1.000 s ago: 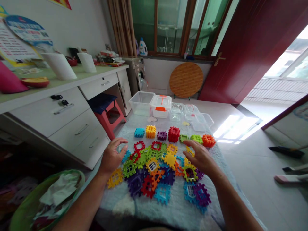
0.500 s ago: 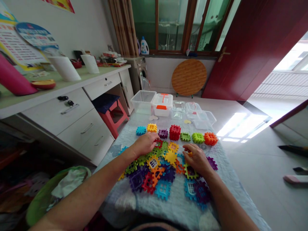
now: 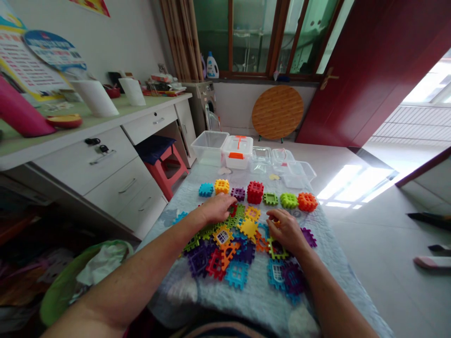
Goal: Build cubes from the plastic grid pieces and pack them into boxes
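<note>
My left hand (image 3: 221,208) reaches over the upper left of a heap of plastic pieces, its fingertips at a red piece (image 3: 232,210); whether it grips that piece is unclear. At the right of the heap my right hand (image 3: 284,228) rests with curled fingers over an orange-yellow piece, mostly hidden. Between the hands lie a yellow piece (image 3: 248,228) and green ones. Behind them stands a row of stacks: blue (image 3: 206,189), yellow (image 3: 221,186), purple (image 3: 238,193), red (image 3: 255,192), green (image 3: 270,199), lime (image 3: 289,200) and orange (image 3: 307,202).
Clear plastic boxes (image 3: 210,146) and a lidded box with orange clips (image 3: 238,152) stand at the table's far end. A desk (image 3: 105,157) and a red stool (image 3: 169,171) are on the left. A green basket (image 3: 52,300) sits lower left.
My left hand has shifted slightly right over the red piece. My right hand has barely moved. The whole view has shifted a little.
</note>
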The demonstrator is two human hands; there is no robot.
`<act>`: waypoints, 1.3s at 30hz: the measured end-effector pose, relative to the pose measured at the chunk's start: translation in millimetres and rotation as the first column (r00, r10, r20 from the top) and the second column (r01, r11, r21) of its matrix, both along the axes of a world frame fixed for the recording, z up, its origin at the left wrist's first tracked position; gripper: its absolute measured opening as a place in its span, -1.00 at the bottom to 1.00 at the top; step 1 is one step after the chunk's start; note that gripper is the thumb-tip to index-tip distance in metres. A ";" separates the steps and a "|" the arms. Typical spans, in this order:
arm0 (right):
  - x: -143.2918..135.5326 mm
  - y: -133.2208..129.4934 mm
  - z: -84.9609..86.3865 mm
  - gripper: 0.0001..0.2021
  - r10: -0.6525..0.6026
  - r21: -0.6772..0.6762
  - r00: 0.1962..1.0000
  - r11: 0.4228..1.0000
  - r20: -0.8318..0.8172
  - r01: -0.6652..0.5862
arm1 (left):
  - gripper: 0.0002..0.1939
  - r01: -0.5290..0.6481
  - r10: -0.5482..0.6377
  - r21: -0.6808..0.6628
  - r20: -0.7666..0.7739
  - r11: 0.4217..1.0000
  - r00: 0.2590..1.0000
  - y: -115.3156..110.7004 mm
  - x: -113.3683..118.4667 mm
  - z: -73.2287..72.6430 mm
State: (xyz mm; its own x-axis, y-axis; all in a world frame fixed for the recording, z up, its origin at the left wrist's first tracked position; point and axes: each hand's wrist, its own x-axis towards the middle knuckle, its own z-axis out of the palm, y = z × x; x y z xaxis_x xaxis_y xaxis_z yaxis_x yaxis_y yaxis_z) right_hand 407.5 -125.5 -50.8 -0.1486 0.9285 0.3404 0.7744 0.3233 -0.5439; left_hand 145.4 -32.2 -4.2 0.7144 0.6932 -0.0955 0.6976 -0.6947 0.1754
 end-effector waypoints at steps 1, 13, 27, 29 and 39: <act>0.0 0.0 0.0 -0.82 0.001 0.001 1.000 1.000 0.001 -0.001 | -0.57 -0.002 0.002 0.015 0.013 1.000 1.000 0.0 -0.1 -0.2; -1.0 -1.3 2.3 -0.81 0.009 0.001 1.000 1.000 0.014 -0.009 | -0.91 -0.151 0.118 0.099 0.280 0.984 0.953 -3.0 -37.7 21.1; -0.2 -0.4 0.0 -0.80 -0.002 -0.012 1.000 1.000 0.029 0.003 | -0.83 -0.306 0.305 0.015 0.052 0.952 0.951 -7.1 -75.7 9.1; -0.1 -0.5 -0.1 -0.80 -0.005 -0.010 1.000 1.000 0.030 0.005 | -0.78 -0.282 0.287 -0.063 0.100 0.957 0.953 -4.6 -78.6 10.0; -2.6 -2.5 3.6 -0.80 -0.007 -0.008 1.000 1.000 0.026 0.007 | -0.68 -0.286 0.285 -0.033 -0.032 0.958 0.958 3.0 -75.2 5.7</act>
